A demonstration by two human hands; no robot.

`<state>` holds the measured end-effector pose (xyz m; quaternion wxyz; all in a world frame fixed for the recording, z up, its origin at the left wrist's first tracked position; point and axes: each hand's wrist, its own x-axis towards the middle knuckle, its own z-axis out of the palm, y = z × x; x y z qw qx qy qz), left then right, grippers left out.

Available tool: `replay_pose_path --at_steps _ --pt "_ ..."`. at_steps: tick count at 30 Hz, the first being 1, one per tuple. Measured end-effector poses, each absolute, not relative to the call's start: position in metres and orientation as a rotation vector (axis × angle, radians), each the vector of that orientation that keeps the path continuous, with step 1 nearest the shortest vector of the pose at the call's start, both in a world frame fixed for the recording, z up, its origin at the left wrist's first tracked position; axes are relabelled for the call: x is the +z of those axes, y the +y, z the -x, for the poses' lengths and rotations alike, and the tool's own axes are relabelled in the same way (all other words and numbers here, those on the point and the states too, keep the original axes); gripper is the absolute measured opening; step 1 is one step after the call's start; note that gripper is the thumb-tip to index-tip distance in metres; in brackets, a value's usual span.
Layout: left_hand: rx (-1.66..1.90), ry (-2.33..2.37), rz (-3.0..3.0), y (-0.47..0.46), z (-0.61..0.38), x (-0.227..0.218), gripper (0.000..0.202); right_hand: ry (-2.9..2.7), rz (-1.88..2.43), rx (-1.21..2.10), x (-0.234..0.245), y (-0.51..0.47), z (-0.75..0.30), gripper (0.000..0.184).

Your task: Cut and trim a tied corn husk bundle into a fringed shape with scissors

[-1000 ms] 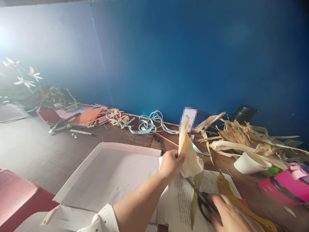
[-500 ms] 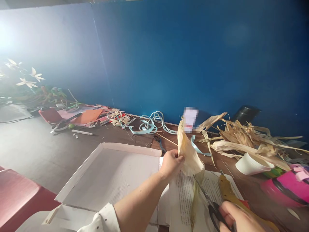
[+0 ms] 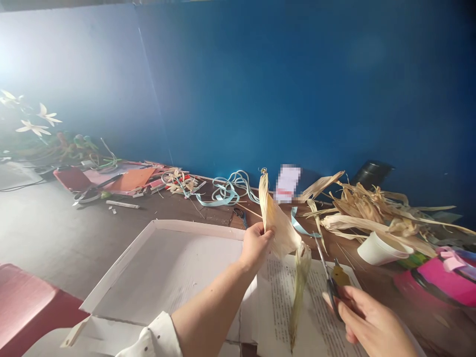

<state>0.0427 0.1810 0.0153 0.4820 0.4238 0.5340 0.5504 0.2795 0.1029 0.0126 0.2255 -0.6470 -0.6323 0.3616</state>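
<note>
A pale dried corn husk (image 3: 278,223) is pinched between the thumb and fingers of my left hand (image 3: 256,245), its narrow tied-looking tip pointing up. Below its lower edge, a greenish strip of husk (image 3: 300,292) reaches down over a printed sheet (image 3: 277,317). My right hand (image 3: 366,315) grips black-handled scissors (image 3: 332,287). The blades point up and away, to the right of the husk and apart from it. A yellow glue gun (image 3: 340,275) lies on the paper, partly hidden behind my right hand.
An open white box (image 3: 152,225) lies left of the paper. At the back are light-blue ribbon (image 3: 219,198), dark scissors (image 3: 241,216) and a heap of dried husks (image 3: 375,208). To the right, a white cup (image 3: 383,250) lies tilted near a pink container (image 3: 439,282). A blue panel (image 3: 260,89) closes off the rear.
The scissors have moved from the husk's lower edge to its right, with blades turned more upright. The view has shifted slightly. My left hand keeps its hold on the husk.
</note>
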Motion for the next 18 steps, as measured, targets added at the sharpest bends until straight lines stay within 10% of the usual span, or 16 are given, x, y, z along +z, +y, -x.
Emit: replay_pose_path --at_steps 18 --pt "1.505 1.242 -0.922 0.179 -0.039 0.027 0.027 -2.345 2.061 0.253 0.033 0.152 -0.233 0.004"
